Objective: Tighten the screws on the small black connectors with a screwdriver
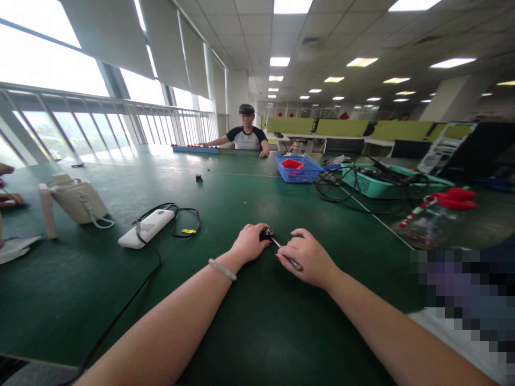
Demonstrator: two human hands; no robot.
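My left hand [252, 241] is closed on a small black part [264, 236] with a round metallic piece on top, holding it down at the table. What exactly the part is stays too small to tell. In my right hand [308, 260] is a slim screwdriver [295, 264], pinched between thumb and fingers. Its thin metal shaft slants up and left, and the tip meets the metallic piece. Farther off on the green table [241, 203] lies another small black part [199, 178], apart from both hands.
Left are a white power bank [148, 228] with a black cable and a beige bottle [78, 198]. A blue basket [300, 174], a teal basket [368, 185] with cables and a red-topped clear bottle [430, 222] stand right. A person [246, 136] sits opposite; another's hand [12, 199] is far left.
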